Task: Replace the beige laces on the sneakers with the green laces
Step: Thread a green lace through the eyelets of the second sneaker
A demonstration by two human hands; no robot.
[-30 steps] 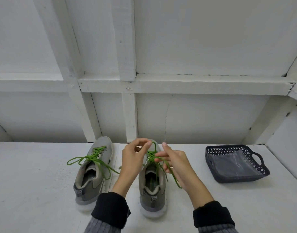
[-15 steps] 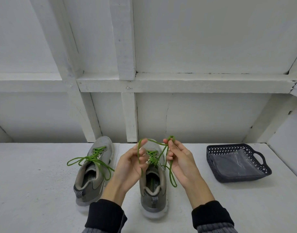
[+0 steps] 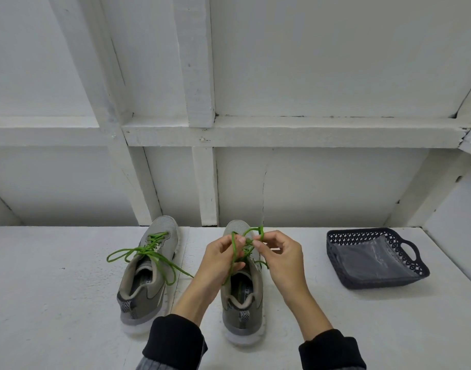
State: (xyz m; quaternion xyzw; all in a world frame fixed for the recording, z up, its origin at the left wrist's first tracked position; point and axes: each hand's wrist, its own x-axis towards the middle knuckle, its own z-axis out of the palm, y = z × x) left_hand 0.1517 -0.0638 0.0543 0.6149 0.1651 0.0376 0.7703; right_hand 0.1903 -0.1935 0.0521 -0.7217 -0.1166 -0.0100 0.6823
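Head camera looks down on two grey sneakers standing side by side on a white painted shelf [image 3: 55,303], toes toward the back wall. Above the right sneaker [image 3: 242,297], the left hand [image 3: 221,259] and the right hand [image 3: 279,256] meet over the tongue, each pinching a strand of the green lace [image 3: 233,249] between thumb and fingertips, the other fingers curled loosely. A loop rises above the knuckles, so the judgement is that a bow is being tied, with the hands held close together to keep the loop from slipping. Exactly how the strands cross between the fingers is hard to make out. The left sneaker [image 3: 146,276] already carries its green bow [image 3: 146,252], loops and ends trailing on both sides of the shoe. Well to the right sits a dark perforated basket [image 3: 415,273] holding a clear plastic bag [image 3: 373,260]. No beige laces are visible.
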